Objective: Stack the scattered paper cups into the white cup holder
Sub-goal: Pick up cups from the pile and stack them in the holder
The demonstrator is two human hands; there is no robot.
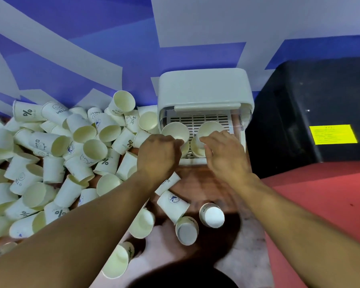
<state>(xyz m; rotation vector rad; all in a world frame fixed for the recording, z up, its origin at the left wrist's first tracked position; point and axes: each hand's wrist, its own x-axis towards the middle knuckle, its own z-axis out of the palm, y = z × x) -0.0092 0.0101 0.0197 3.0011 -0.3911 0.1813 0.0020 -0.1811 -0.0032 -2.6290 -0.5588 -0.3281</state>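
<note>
Your left hand [158, 151] has its fingers curled tight on the rim of the left cup [175, 130]. Your right hand [223, 151] grips the right cup [211, 128], fingers bent over its rim. Both cups sit side by side in the white cup holder [204, 88], mouths toward you. The loose cup pile [50, 152] lies on the worktop [195, 180] left of the holder, and the black box [310, 111] is on its right.
</note>
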